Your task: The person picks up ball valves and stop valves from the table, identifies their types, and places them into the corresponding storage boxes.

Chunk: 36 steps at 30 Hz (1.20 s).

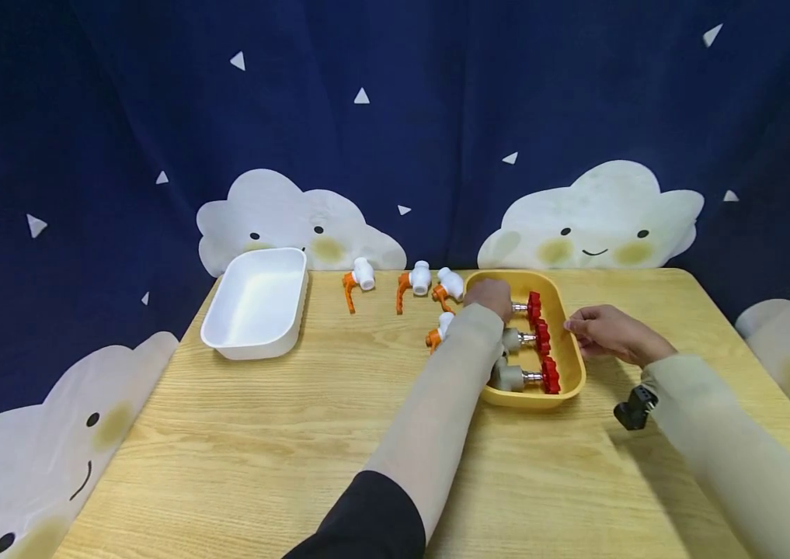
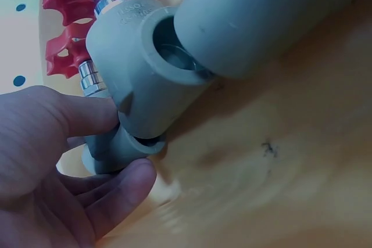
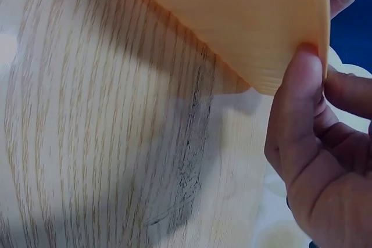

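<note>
Dark blue cloth [image 1: 395, 116] with smiling white clouds [image 1: 597, 225] and small white triangles [image 1: 362, 96] hangs behind a pale wooden surface [image 1: 339, 450]. Watching from my remote seat, I see a white tub [image 1: 255, 299] at the back left of that surface and a yellow tray [image 1: 534, 401] to the right of centre. Between them lie four white taps [image 1: 420, 277] with orange levers [image 1: 403, 291]: three near the back edge, the fourth closer to me and partly covered by the left arm in the head view.

Three gray valves [image 1: 509, 378] lie side by side inside the yellow tray, their red wheels [image 1: 542, 338] toward its right wall. The left hand [image 1: 488, 296] is down in the far end of the tray. Through the left wrist view I make out its fingers grasping the gray valve at that end, thumb on one side and fingertips on the other; the next valve is just beside the thumb.

The right hand [image 1: 607, 332] is outside the tray, its fingers pinching the right rim between thumb and finger. A small black device [image 1: 635, 407] sits at that wrist.
</note>
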Tool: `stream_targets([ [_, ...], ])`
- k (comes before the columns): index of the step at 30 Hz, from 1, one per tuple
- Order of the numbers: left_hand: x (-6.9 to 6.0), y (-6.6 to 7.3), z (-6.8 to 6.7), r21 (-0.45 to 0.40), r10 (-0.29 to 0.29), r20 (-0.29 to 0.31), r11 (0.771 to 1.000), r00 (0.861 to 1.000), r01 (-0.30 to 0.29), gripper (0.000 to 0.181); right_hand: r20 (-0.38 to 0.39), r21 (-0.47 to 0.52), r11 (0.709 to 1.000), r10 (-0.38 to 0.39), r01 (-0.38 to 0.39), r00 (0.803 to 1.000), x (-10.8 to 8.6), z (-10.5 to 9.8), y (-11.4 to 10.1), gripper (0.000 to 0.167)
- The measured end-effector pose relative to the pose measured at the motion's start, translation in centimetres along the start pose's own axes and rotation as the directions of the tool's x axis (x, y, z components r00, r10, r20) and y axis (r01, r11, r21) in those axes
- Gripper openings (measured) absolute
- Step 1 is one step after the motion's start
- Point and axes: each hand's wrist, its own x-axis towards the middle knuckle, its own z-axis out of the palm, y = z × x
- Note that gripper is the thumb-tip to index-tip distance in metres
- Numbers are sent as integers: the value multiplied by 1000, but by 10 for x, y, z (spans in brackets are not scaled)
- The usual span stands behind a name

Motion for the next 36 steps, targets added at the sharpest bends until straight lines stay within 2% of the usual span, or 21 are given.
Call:
stream_targets([
  [3, 0, 1, -1, -1, -1, -13, 1000, 1000, 1, 19, -1, 16, 1000, -13, 13, 1000, -2, -1, 0, 30],
  [12, 4, 0, 0, -24, 13, 46, 1000, 999, -12, 17, -8, 6, 1000, 14, -14, 1000, 2, -2, 2, 29],
  [15, 0, -1, -3, -26, 22, 74, 999, 997, -20, 17, 2, 14, 1000, 26, -26, 1000, 2, -2, 2, 29],
  [18, -10, -4, -13, -41, 44, 102, 998, 994, -40, 20, 8, 11, 1000, 29, -29, 1000, 2, -2, 1, 29],
  [21, -21, -6, -28, -81, 53, 100, 996, 994, -45, 20, 4, 13, 1000, 24, -24, 1000, 1, -1, 1, 29],
  [23, -28, -7, -40, -101, 35, 94, 995, 995, -26, 18, 11, 12, 1000, 15, -15, 1000, 2, -1, -2, 29],
  [28, -40, 1, -61, -87, 12, 140, 996, 990, 0, 13, 36, 12, 1000, 14, -15, 999, 3, -1, -3, 29],
  [31, -47, 5, -67, -90, 42, 116, 995, 992, -31, 12, 34, 2, 1000, 15, -15, 999, 3, -3, -2, 29],
  [36, -59, 4, -72, -85, 132, 37, 988, 991, -129, 10, 25, 2, 1000, 22, -22, 999, 4, -3, -1, 30],
])
